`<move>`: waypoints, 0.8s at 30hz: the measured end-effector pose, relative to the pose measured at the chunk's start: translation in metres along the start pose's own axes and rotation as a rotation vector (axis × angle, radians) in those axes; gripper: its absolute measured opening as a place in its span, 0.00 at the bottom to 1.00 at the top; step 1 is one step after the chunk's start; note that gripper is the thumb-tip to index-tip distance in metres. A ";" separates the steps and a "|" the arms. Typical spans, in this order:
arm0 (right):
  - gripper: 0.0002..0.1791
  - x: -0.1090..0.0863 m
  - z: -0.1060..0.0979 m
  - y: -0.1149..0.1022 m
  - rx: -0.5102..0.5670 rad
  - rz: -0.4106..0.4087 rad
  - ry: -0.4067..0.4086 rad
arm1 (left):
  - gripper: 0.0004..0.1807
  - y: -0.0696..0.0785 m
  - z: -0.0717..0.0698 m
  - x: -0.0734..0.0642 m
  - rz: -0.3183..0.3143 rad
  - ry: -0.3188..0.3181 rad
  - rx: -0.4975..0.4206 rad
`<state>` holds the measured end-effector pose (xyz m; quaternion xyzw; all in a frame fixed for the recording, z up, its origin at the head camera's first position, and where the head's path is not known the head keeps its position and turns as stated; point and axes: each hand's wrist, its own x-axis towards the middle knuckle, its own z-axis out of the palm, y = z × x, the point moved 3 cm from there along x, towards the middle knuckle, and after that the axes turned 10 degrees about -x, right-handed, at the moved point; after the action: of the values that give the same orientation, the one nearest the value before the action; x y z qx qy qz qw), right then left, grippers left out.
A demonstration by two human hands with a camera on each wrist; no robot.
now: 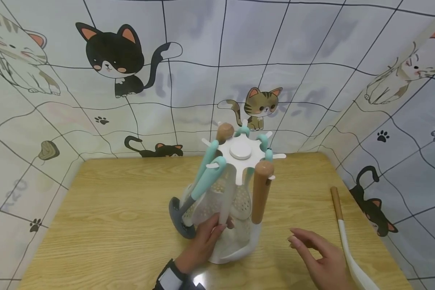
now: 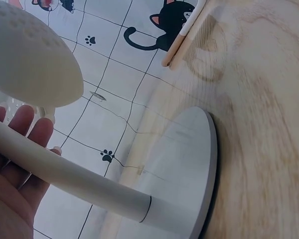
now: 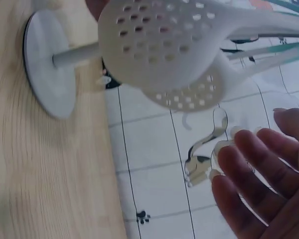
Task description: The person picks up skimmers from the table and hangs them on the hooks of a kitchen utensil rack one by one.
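Observation:
A white utensil stand rises from the table, its top ring hung with several kitchen tools. My left hand holds the stand's pole low down, with the fingers behind it. The round base rests on the wood in the left wrist view. A dark grey ladle with a mint handle hangs at the left. At the front right hangs a tool with a brown handle. Perforated white skimmers hang there too. My right hand hovers right of the stand, fingers loosely bent, holding nothing.
A white utensil with a wooden handle lies along the table's right side, beside my right hand; its head is cut off by the frame. The wooden table ends at a cat-patterned cloth behind and at both sides.

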<state>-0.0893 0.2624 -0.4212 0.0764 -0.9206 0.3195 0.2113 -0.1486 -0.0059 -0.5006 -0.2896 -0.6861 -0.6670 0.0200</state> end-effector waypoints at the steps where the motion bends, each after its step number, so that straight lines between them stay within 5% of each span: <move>1: 0.13 0.001 -0.002 0.004 -0.031 0.040 -0.026 | 0.11 0.001 -0.001 0.000 -0.002 0.005 0.008; 13: 0.18 0.029 -0.033 0.048 -0.274 0.208 -0.221 | 0.10 -0.009 -0.003 -0.007 -0.039 0.039 0.010; 20: 0.25 0.038 -0.050 0.073 -0.377 0.277 -0.217 | 0.09 -0.014 0.004 -0.007 -0.043 0.060 -0.007; 24: 0.30 0.037 -0.060 0.096 -0.428 0.331 -0.294 | 0.09 -0.014 0.007 -0.008 -0.036 0.062 -0.012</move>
<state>-0.1289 0.3749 -0.4158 -0.0753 -0.9876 0.1337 0.0322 -0.1458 -0.0015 -0.5174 -0.2566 -0.6861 -0.6802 0.0276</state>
